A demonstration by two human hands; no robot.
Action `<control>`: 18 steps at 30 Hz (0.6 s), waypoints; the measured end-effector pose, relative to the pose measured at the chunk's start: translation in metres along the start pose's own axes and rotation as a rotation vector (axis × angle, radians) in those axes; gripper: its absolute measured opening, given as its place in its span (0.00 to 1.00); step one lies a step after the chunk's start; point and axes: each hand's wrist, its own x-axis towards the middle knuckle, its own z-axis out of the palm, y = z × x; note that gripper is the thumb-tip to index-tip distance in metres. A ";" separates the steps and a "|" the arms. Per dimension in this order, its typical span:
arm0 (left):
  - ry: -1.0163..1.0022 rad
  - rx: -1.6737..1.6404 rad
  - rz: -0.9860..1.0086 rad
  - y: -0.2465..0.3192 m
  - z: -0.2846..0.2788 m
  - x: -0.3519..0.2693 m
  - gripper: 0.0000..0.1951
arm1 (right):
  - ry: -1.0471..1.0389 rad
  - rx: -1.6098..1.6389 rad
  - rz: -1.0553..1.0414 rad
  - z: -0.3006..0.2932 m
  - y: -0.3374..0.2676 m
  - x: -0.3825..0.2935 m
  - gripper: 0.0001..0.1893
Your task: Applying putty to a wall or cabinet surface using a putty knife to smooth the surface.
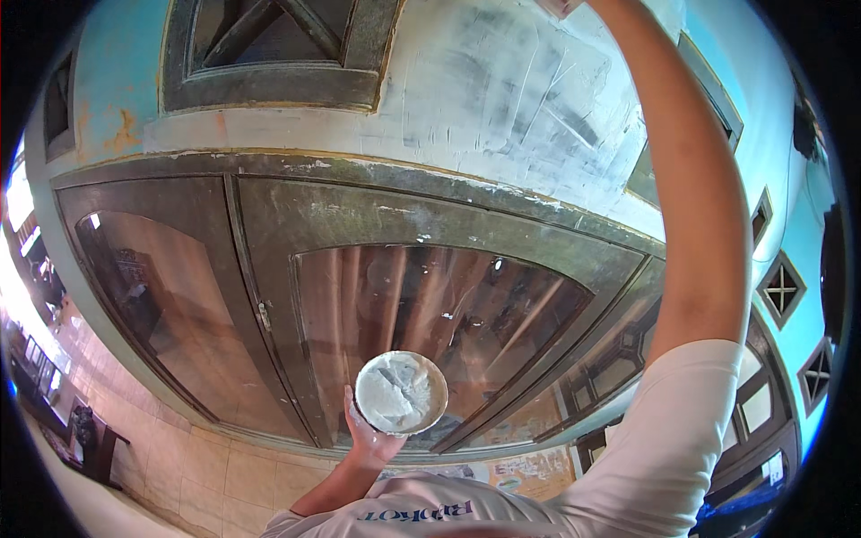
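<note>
My left hand holds a round bowl from beneath and its left side, at chest height. White paste, like wall putty, fills much of it, with a groove across its surface. White smears mark the fingers. My right arm reaches high along the wall. Only a bit of my right hand shows at the top edge, close to the patched wall; the rest is cut off, so whatever it holds is hidden. Grey-white filler with streaks and ridges covers that wall area.
Below the patched wall is a dark wooden frame with glass panes, white specks and a curtain behind. A wooden vent frame is at upper left. Tiled floor lies below, with dark furniture at left.
</note>
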 end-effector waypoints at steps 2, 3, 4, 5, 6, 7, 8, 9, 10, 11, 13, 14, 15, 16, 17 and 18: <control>0.002 0.057 0.022 0.001 -0.003 -0.002 0.37 | 0.089 0.041 0.098 -0.006 0.014 0.002 0.11; 0.005 0.055 0.018 0.002 -0.002 -0.002 0.37 | 0.084 0.041 0.097 -0.008 0.013 -0.004 0.11; -0.004 0.046 0.015 0.002 -0.001 -0.002 0.37 | 0.078 0.119 0.079 -0.011 0.011 -0.014 0.10; -0.006 0.038 0.026 0.003 0.000 -0.001 0.38 | 0.075 0.212 0.065 -0.014 0.003 -0.028 0.10; 0.002 0.039 0.033 0.002 0.002 -0.001 0.38 | 0.003 0.241 0.066 -0.017 -0.008 -0.045 0.09; 0.002 0.053 0.038 0.003 0.003 -0.001 0.38 | -0.022 0.291 0.023 -0.024 -0.020 -0.063 0.09; -0.006 0.069 0.028 0.002 0.005 -0.001 0.38 | -0.077 0.150 -0.018 -0.013 -0.017 -0.088 0.09; -0.010 0.071 0.017 0.001 0.005 -0.002 0.38 | -0.132 0.012 -0.057 -0.002 -0.013 -0.110 0.12; -0.029 0.077 0.023 0.002 0.003 -0.003 0.38 | -0.077 0.148 -0.151 -0.008 -0.033 -0.121 0.11; -0.050 0.086 0.027 0.003 0.002 -0.002 0.38 | -0.020 0.281 -0.244 -0.017 -0.051 -0.132 0.11; -0.061 0.121 0.018 0.001 -0.001 0.001 0.38 | -0.083 0.256 -0.217 -0.010 -0.046 -0.148 0.10; -0.066 0.151 0.019 0.000 -0.001 0.002 0.38 | -0.091 0.217 -0.206 -0.004 -0.041 -0.147 0.10; -0.071 0.153 0.011 -0.002 0.002 0.002 0.38 | -0.101 0.172 -0.197 -0.001 -0.033 -0.146 0.09; -0.075 0.132 0.004 -0.005 0.007 0.002 0.38 | -0.039 0.148 -0.175 -0.007 -0.022 -0.138 0.08; -0.079 0.111 -0.003 -0.007 0.010 0.003 0.38 | -0.030 0.092 -0.133 0.008 0.007 -0.133 0.08; -0.076 0.110 0.003 -0.008 0.011 0.004 0.38 | -0.105 0.387 -0.020 0.003 0.020 -0.117 0.09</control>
